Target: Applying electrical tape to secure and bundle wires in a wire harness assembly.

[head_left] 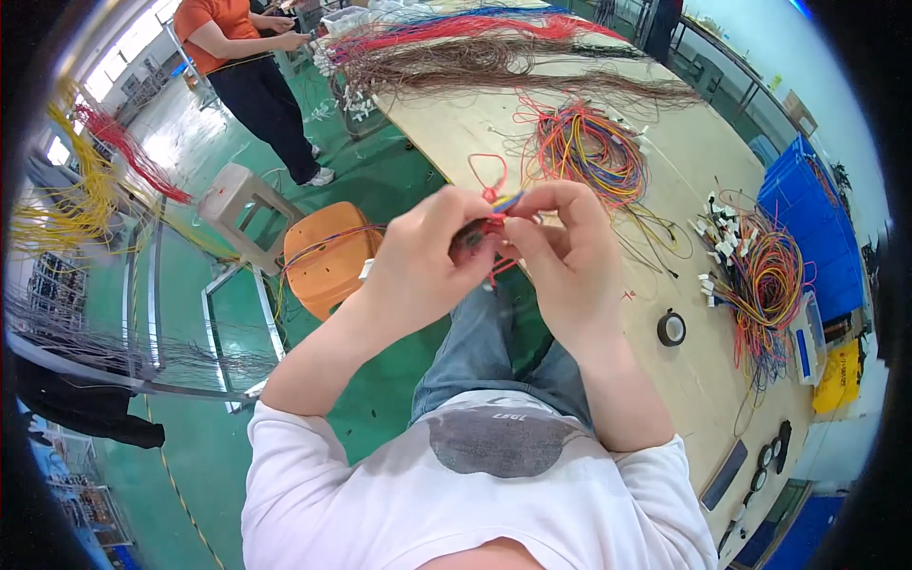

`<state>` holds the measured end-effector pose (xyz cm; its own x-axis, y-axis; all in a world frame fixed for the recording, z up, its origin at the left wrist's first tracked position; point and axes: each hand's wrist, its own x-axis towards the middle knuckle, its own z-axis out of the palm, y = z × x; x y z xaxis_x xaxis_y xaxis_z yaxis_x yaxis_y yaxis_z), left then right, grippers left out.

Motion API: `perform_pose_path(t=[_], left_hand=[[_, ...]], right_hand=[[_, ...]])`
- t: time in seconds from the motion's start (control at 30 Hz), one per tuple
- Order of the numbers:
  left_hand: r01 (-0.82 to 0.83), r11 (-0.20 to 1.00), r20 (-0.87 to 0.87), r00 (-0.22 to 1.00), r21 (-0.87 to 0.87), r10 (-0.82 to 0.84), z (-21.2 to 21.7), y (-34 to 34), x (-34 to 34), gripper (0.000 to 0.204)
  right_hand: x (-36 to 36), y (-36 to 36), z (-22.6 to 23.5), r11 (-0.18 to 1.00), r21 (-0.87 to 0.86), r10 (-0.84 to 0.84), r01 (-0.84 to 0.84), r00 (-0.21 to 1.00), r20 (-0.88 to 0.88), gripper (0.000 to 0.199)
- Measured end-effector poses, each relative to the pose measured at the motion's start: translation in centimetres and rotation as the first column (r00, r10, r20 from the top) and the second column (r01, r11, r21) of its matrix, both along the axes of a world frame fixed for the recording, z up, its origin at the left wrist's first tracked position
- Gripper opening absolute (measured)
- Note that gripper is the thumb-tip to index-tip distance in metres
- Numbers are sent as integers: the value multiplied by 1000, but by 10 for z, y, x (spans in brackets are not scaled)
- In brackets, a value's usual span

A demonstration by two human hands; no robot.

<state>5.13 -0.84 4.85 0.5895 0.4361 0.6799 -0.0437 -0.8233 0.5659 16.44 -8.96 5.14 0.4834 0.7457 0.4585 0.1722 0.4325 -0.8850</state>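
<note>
Left hand [427,252]: raised over the lap, fingers curled together and pinched on a small bunch of thin wires [494,214] at its right edge.
Right hand [560,247]: just beside the left hand, touching it; fingers [532,204] bent inward and clamped on the same bunch from the right.
Held wires: red, with a blue and a yellow strand showing between the fingertips; a thin red loop stands up on the far side, and a red end hangs below the hands.
In the way: the two hands cover most of the bunch, so how it is joined cannot be told.
Near right: a roll of black tape [672,328] lies flat on the surface, apart from the hands.
Right: a tangled coil of many-coloured wires with white plastic connectors [760,275].
Far centre: a second coil of orange, yellow and blue wires [584,147]; beyond it long bundles of brown and red wires [494,52] lie across the surface.
Surface [684,152]: pale, smooth board, long, running from far to near right.
Left of the hands: an orange stool [328,256] with wires draped over it, and a grey stool farther left.
Room: glossy green floor [380,180]; blue bins [807,199] at far right; another person in an orange top [223,24] stands at far left.
</note>
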Motion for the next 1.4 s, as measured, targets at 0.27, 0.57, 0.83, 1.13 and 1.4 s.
perform_pose_path(t=[0.27,0.57,0.83,1.13,1.4], left_hand=[[173,985,-109,979,0,-172,5,1,-17,9],[-33,918,98,992,-396,78,-25,-29,-7,22],[18,947,-120,991,-321,-60,-22,-16,-8,22],[470,-16,453,840,-882,-297,-34,-42,3,12],[301,-275,407,717,-913,-566,-19,-44,-2,18]], right_hand=[[29,5,41,909,-385,332,-160,836,437,10],[14,10,15,982,-186,49,10,950,309,12],[34,-2,20,946,-272,306,-179,773,556,16],[17,-10,17,752,-63,449,-656,579,-680,16],[12,-27,45,681,-178,513,-711,636,-576,24]])
